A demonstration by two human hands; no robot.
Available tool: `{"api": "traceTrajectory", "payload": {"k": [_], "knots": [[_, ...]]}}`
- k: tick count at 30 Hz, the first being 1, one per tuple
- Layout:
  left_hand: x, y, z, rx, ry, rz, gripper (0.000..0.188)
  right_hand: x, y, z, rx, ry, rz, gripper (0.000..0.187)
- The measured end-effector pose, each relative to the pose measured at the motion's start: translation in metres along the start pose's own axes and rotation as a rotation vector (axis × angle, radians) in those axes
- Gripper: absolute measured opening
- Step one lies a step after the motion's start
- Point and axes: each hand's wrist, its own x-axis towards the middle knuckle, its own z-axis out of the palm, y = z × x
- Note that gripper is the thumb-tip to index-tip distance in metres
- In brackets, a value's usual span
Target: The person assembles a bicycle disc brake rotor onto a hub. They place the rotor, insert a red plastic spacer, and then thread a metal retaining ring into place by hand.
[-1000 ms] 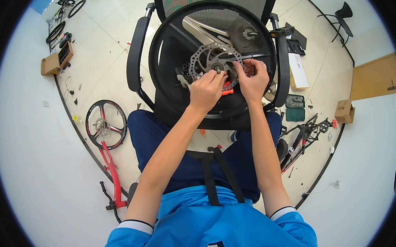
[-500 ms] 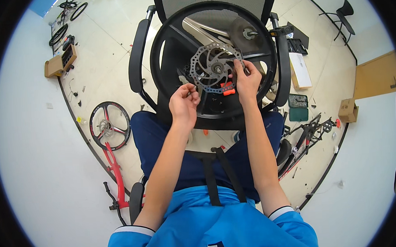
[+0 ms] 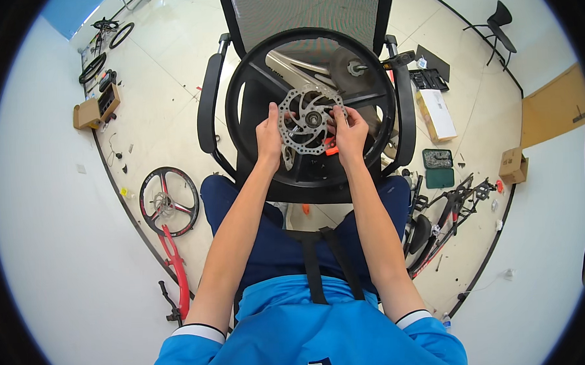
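A silver disc brake rotor [image 3: 293, 142] with a hole-dotted rim lies in front of the middle of a black spoked wheel [image 3: 231, 113]; I cannot tell whether it touches the hub. My left hand [image 3: 269, 141] grips the rotor's left edge, thumb upright along the rim and fingers partly behind it. On the opposite side, my right hand [image 3: 351, 135] pinches the rotor's edge between thumb and fingers. The wheel rests flat on the seat of a black office chair [image 3: 316, 193]. An orange-red object [image 3: 331, 147] shows below the rotor, partly covered.
Armrests [image 3: 207, 118] flank the wheel. A red bicycle frame [image 3: 176, 262] with a three-spoke wheel [image 3: 169, 201] lies left on the floor. Rightward are a green case [image 3: 440, 178], a white-topped box [image 3: 437, 114], a carton [image 3: 513, 166] and a dark bicycle frame [image 3: 447, 218].
My left hand has risen from below the rotor's left side to grip its edge. My right hand stays on the right edge. The whole view has shifted, with the chair lower in it.
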Motion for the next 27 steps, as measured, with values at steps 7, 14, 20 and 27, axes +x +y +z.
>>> {"api": "traceTrajectory", "payload": {"k": [7, 14, 20, 27], "knots": [[0.007, -0.011, 0.004, 0.172, -0.048, 0.261, 0.039, -0.007, -0.004, 0.000, 0.011, -0.022, -0.052, 0.022], [-0.005, -0.014, 0.008, 0.135, 0.004, 0.116, 0.039, -0.010, -0.006, -0.003, -0.008, -0.023, -0.005, 0.021], [-0.002, -0.024, -0.005, 0.102, -0.078, 0.094, 0.040, -0.020, -0.005, -0.002, 0.028, 0.011, 0.006, 0.018], [0.002, -0.015, -0.005, 0.315, -0.148, 0.239, 0.041, -0.011, 0.001, -0.003, 0.030, -0.031, -0.095, 0.017]]}}
